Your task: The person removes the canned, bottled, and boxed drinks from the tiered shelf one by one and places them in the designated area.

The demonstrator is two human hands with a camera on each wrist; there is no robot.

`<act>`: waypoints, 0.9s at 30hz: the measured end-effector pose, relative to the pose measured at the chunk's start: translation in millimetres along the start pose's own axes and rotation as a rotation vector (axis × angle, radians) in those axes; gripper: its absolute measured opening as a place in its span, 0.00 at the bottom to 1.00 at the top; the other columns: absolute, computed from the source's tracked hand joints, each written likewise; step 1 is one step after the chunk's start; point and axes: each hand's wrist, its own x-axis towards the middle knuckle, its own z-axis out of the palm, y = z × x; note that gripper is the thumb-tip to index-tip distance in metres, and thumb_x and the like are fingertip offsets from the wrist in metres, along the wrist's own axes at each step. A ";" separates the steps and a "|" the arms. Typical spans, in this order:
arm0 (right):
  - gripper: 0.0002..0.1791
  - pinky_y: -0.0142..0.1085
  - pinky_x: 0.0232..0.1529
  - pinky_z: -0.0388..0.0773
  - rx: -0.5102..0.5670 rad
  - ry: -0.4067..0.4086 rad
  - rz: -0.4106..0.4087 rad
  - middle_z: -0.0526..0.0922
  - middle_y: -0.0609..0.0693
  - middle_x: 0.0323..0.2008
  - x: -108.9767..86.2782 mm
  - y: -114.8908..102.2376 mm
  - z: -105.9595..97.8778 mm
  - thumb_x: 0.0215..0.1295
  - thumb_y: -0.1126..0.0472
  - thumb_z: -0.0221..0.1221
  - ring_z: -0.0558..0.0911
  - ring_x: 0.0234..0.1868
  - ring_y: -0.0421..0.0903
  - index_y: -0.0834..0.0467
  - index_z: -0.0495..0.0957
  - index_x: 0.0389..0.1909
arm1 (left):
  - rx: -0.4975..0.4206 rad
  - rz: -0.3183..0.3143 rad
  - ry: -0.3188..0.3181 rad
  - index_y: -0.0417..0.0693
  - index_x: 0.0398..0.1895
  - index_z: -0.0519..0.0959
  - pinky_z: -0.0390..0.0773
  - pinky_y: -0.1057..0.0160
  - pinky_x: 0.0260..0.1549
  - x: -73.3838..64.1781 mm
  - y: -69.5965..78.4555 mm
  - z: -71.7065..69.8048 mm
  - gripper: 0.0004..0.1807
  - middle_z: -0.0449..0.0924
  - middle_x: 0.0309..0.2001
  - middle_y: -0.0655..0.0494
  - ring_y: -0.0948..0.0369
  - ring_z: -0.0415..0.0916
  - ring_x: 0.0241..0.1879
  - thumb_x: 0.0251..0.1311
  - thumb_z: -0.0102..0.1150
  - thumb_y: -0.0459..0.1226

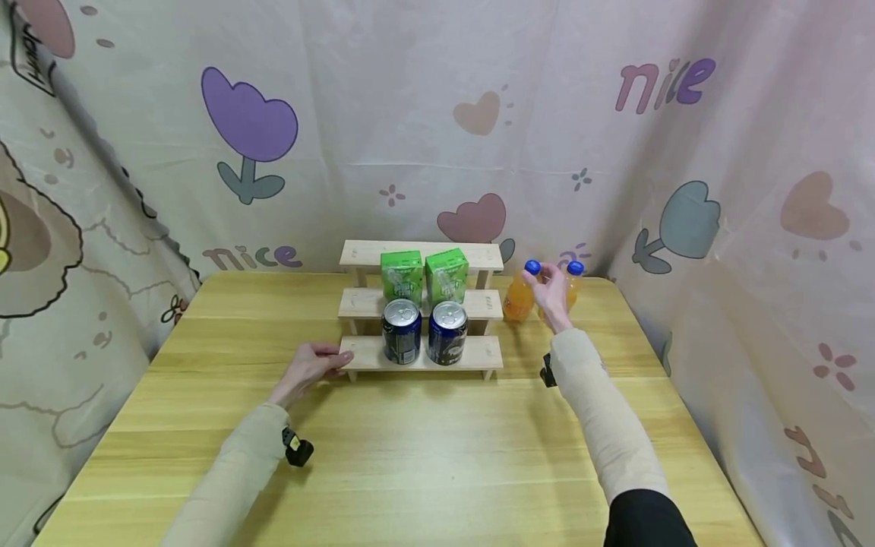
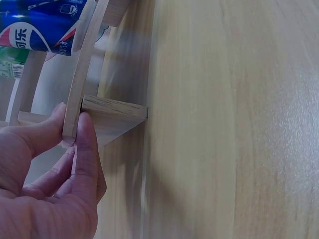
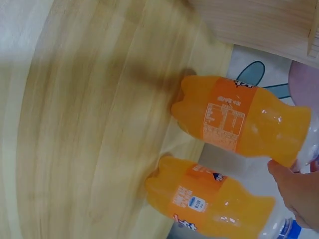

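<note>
Pinching the left end of the bottom board (image 1: 365,353) of a 3-tier wooden stand (image 1: 424,248) with left hand (image 1: 311,367), thumb on top, fingers beneath. Gripping 1 orange-drink bottle (image 3: 224,117) near the neck, close to its blue cap (image 1: 532,267), with right hand (image 1: 552,295), just right of the stand. Unable to tell from these views whether in contact with the table (image 1: 444,456) at the base. Noting a 2nd orange-drink bottle (image 3: 209,196), also blue-capped, just right of the held bottle, partly behind right hand in the head view. On the bottom board: 2 dark blue cans (image 1: 402,334), upright, side by side. On the middle board (image 1: 353,304), behind and above: 2 green cartons (image 1: 402,276), side by side. Beyond the table: pale curtain (image 1: 410,114) printed with flowers, hearts and "nice".
</note>
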 end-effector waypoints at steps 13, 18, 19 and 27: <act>0.34 0.45 0.83 0.54 0.051 0.014 -0.253 0.68 0.60 0.73 -4.2 -16.2 -2.2 0.70 0.54 0.63 0.62 0.78 0.55 0.62 0.64 0.72 | 0.028 0.008 0.007 0.22 0.58 0.72 0.89 0.66 0.40 1.3 -0.9 -0.3 0.26 0.83 0.33 0.59 0.68 0.83 0.30 0.66 0.64 0.35; 0.33 0.44 0.82 0.56 0.186 -0.105 -0.379 0.69 0.61 0.71 -13.8 -33.6 0.9 0.70 0.57 0.63 0.66 0.75 0.55 0.63 0.64 0.71 | 0.029 0.012 -0.002 0.22 0.58 0.72 0.89 0.66 0.40 0.2 0.0 -0.7 0.25 0.83 0.32 0.60 0.68 0.83 0.30 0.67 0.64 0.35; 0.33 0.44 0.82 0.58 0.213 -0.147 -0.387 0.69 0.62 0.71 -16.0 -37.4 2.6 0.70 0.58 0.62 0.66 0.75 0.55 0.62 0.63 0.72 | 0.032 0.016 -0.006 0.22 0.58 0.71 0.89 0.66 0.39 -0.3 0.1 -0.9 0.26 0.83 0.32 0.60 0.68 0.83 0.30 0.67 0.63 0.35; 0.32 0.44 0.81 0.60 0.234 -0.471 -0.405 0.68 0.63 0.72 -32.9 -63.5 23.7 0.71 0.66 0.58 0.66 0.75 0.57 0.64 0.60 0.73 | 0.030 0.028 -0.016 0.21 0.57 0.72 0.89 0.66 0.39 0.3 -0.1 -0.5 0.25 0.83 0.31 0.60 0.68 0.83 0.30 0.67 0.63 0.36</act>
